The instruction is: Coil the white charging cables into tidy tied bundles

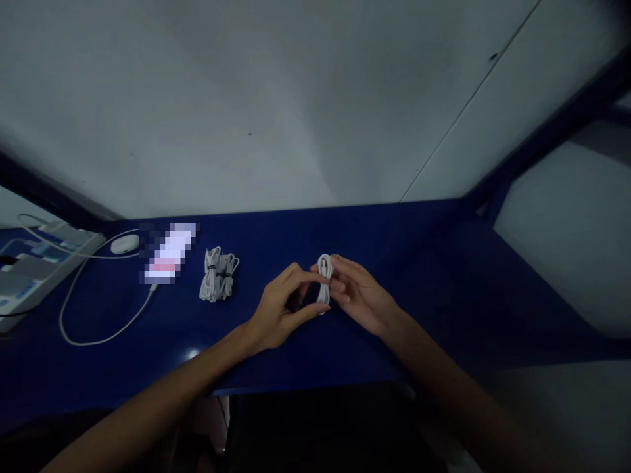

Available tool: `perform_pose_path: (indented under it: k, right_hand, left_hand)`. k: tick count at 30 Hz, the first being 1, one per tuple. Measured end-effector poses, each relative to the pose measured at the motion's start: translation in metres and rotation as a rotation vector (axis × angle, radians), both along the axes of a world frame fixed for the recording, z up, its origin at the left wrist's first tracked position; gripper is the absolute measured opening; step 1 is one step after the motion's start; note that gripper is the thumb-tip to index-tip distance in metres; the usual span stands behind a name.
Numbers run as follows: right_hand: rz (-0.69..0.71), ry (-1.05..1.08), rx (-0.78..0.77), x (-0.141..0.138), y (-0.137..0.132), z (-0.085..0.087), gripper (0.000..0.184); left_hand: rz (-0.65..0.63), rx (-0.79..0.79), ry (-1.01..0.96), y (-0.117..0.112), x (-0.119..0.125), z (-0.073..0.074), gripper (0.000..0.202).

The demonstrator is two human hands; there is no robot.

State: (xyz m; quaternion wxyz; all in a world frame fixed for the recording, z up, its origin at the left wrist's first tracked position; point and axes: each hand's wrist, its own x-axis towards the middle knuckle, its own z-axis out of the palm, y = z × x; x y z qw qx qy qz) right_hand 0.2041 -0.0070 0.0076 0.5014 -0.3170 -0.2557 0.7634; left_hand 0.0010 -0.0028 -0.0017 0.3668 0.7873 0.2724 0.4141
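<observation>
Now L hand (280,309) & R hand (362,295) fingers pinch coiled white cable (324,276), tied bundles (218,274) nearby

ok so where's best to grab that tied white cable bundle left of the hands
Across its middle, where the dark ties bind it, coming from above. The cable bundle lies flat on the blue table with loose loops at both ends, so the tied waist is likely firmest. The left hand is nearest, but it holds a white coil.
</observation>
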Motion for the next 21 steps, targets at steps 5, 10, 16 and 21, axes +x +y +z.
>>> perform_pose_path:
  k: [5,10,16,21]
  right_hand:
    - [-0.069,0.055,-0.014,-0.003,0.0025,0.0042,0.011]
    - [-0.102,0.073,-0.007,-0.0023,0.0042,0.0017,0.013]
    - [-0.094,0.034,0.014,0.0007,0.0044,-0.0023,0.015]
    - [-0.076,0.036,0.032,0.0016,0.0051,-0.0052,0.017]
  left_hand:
    - [0.015,-0.208,-0.062,-0.0027,0.0062,-0.0057,0.053]
    - [0.042,-0.271,-0.059,-0.0019,0.0079,-0.0049,0.041]
    - [0.068,-0.326,-0.042,-0.0022,0.008,-0.0025,0.029]
    - [0.093,-0.382,-0.029,-0.0023,0.0067,-0.0017,0.028]
